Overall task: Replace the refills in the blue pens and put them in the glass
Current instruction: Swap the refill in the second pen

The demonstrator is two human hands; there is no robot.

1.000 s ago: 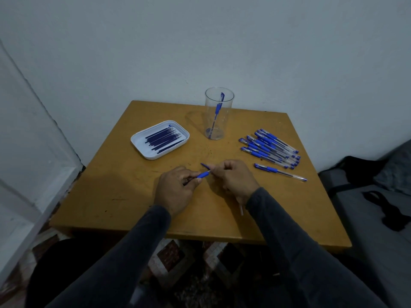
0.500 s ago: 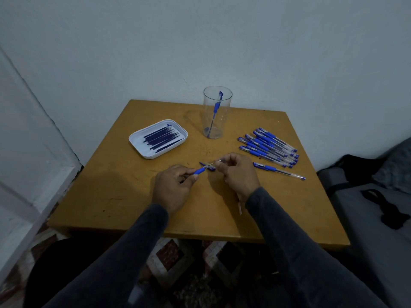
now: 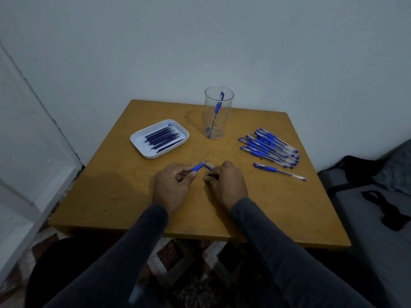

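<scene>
White tray point(image 3: 142, 150) of dark refills point(image 3: 163, 138), table's left | left hand point(image 3: 172, 188) pinches uncapped blue pen point(image 3: 200, 166), tip raised | right hand point(image 3: 226, 183) curled, contents unclear; blue cap point(image 3: 209, 167) just beside its fingers | glass point(image 3: 218, 113) holds one pen | pen pile point(image 3: 270, 148), right.

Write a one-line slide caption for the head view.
Left hand holds a pen; right hand beside it; one pen in the glass, refills in the tray.

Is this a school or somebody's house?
Probably a room in a home: a small wooden table pushed into a plain wall corner, a patterned rug under it, and what looks like a bed beside it.
</scene>
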